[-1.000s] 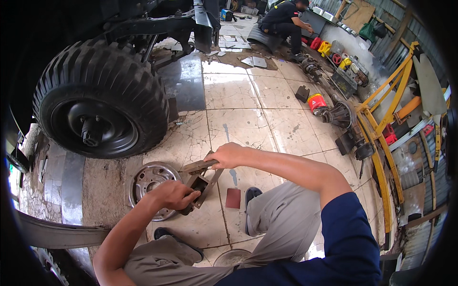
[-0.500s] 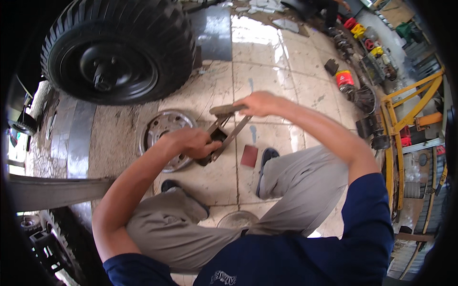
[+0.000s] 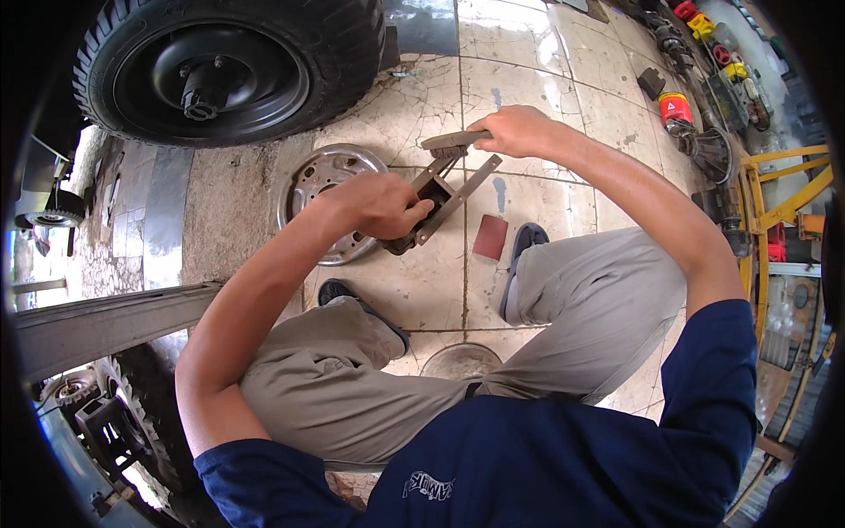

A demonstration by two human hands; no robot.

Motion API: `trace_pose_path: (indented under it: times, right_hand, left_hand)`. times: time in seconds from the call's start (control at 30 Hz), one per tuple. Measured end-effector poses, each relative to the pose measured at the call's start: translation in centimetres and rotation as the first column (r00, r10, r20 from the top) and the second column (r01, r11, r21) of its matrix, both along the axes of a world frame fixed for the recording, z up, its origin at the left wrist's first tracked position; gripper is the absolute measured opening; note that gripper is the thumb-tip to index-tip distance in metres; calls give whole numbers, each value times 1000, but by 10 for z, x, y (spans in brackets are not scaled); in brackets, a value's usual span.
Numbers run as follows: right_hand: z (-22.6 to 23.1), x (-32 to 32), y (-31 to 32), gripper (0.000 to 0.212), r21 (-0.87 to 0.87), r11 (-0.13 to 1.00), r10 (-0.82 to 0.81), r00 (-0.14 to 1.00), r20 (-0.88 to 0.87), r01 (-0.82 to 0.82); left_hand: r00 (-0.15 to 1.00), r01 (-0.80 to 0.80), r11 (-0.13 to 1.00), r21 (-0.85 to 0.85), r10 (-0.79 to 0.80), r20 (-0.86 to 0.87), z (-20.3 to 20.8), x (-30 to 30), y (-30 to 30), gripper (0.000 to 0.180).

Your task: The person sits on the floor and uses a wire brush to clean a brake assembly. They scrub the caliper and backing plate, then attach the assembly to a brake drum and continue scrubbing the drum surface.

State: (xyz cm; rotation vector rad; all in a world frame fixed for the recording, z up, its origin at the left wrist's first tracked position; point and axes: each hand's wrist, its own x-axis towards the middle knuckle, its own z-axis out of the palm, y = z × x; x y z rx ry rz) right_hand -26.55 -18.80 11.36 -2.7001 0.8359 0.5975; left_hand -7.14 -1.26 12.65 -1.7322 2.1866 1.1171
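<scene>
My left hand [image 3: 387, 207] is closed around a dark metal bracket [image 3: 467, 191], which has two long flat arms pointing forward and right. Its lower end is partly hidden by my fingers. In my right hand [image 3: 521, 132] is a wire brush [image 3: 453, 141] with dark bristles turned down. The bristles are at the far end of the bracket's left arm; whether they touch it I cannot tell. A bare steel wheel rim [image 3: 297, 180] lies on the floor behind my left hand. Near my right foot is a reddish-brown square of sandpaper [image 3: 490, 236].
A large mounted wheel [image 3: 352, 97] stands at the far left. A grey metal beam [image 3: 114, 321] juts in from the left. Along the right are a red and yellow can [image 3: 675, 109], metal machine parts [image 3: 709, 154] and a yellow frame [image 3: 783, 207]. A round stool [image 3: 459, 361] shows between my legs.
The whole view has shifted, so the scene sits higher and further right. My right hand has moved slightly right with the brush. My left hand keeps its grip on the bracket.
</scene>
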Motion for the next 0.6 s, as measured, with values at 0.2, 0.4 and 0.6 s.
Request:
trace_pose_path:
  times: [0.2,0.4,0.6]
  right_hand:
    - [-3,-9,-10,41,55,998,31,999,20,-32]
    - [-27,-36,-27,46,227,973,38,998,49,-49]
    - [-24,-20,-3,47,217,971,-76,992,-102,97]
  left_hand:
    - [1000,-7,1000,24,7,6,2,-1,1,50]
    - [1000,-14,998,63,15,-15,4,-1,-2,50]
    - [998,-39,996,80,43,-49,2,2,1,50]
